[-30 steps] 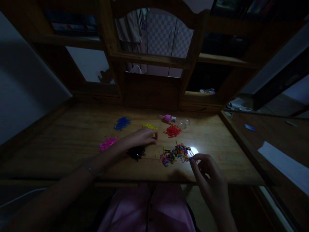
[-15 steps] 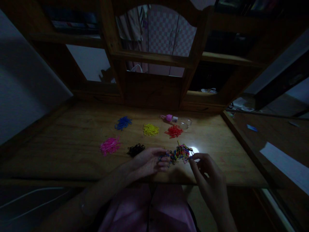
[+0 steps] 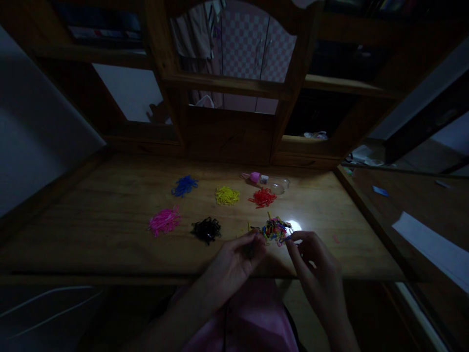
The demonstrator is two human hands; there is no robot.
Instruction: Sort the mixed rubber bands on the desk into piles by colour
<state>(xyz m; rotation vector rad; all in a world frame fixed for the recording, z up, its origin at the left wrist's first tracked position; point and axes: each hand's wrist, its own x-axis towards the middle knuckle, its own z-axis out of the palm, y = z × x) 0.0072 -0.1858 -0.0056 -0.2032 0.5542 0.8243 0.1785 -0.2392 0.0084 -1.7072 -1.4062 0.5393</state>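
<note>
On the wooden desk [image 3: 110, 244] lies a mixed pile of coloured small bands [image 3: 275, 228] near the front edge. My left hand [image 3: 234, 256] has its fingers pinched together at the pile's left side. My right hand [image 3: 311, 259] pinches at the pile's right edge, fingers curled. What either pinch holds is too dark and small to name. Sorted heaps lie beyond: black [image 3: 206, 229], pink [image 3: 164, 220], blue [image 3: 184, 185], yellow [image 3: 226, 195] and red [image 3: 262, 197].
A small clear bottle with a pink cap [image 3: 269, 181] lies on its side behind the red heap. A wooden hutch with shelves [image 3: 227, 88] rises at the desk's back. A side surface with papers [image 3: 421, 234] is at the right. The room is dim.
My left hand drew back from the yellow heap to the mixed pile and pinched at its left side. The right hand stayed at the pile's right edge.
</note>
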